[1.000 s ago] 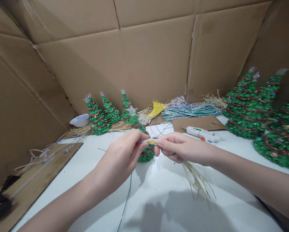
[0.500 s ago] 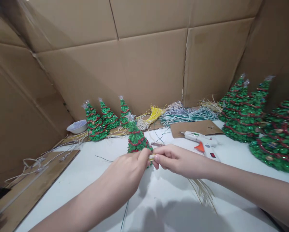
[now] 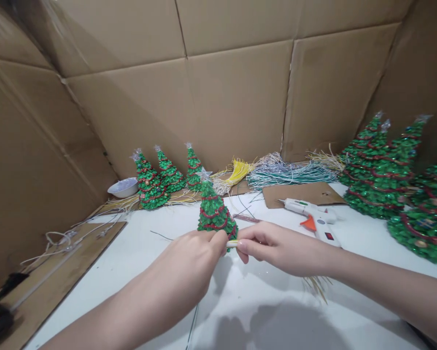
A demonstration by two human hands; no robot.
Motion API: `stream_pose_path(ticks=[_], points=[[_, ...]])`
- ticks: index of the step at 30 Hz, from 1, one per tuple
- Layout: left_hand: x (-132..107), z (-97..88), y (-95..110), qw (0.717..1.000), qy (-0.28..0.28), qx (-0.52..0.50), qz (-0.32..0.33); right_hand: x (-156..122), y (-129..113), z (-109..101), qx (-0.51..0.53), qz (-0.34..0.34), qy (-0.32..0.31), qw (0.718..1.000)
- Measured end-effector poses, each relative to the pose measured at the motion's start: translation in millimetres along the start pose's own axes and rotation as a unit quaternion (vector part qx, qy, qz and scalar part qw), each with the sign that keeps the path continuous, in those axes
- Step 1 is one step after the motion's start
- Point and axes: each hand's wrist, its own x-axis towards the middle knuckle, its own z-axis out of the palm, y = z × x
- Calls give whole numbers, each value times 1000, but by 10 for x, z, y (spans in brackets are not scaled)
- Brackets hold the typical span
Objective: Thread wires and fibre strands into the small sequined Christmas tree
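Observation:
Between my two hands runs a small bundle of yellow and white wires [image 3: 232, 243]. My left hand [image 3: 192, 257] is closed round one end, its fingertips hidden behind the knuckles. With thumb and fingers my right hand [image 3: 273, 245] pinches the bundle a short way to the right. Loose pale yellow ends, apparently of the same bundle, stick out below the right wrist. Just behind the hands stands a small green Christmas tree [image 3: 213, 209] with red garland and a clear star; its base is partly covered by my hands.
A white glue gun [image 3: 313, 218] with an orange trigger lies right of the hands. Green trees [image 3: 375, 175] stand at right, others back left beside a white bowl [image 3: 123, 187]. Wire bundles [image 3: 291, 173] line the cardboard wall. A cardboard sheet with white cords [image 3: 72, 262] lies left.
The view has shifted, so the scene sits slightly further right. A little more of the bundle shows between my hands, and less of its loose ends below my right arm. Both grips stay closed.

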Motion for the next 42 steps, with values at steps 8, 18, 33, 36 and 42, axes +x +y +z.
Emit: stream_pose_path(ticks=[8,18,33,36,42], points=[[62,-133,71,962,-106,-248,-53,-76,-48,100,-37,-25,17,999],[200,-147,10,936,-170,-308,-18,-118,-35,98,-189,-27,32,981],[184,153,99,996,84,-20,-31,-30,-21,80,-137,-12,105,985],[199,126,104,995,86,-17,-39,-32,-54,30,-85,11,91,992],[145,44,95,998,1,-3,-67,-60,-49,-58,-101,12,41,994]])
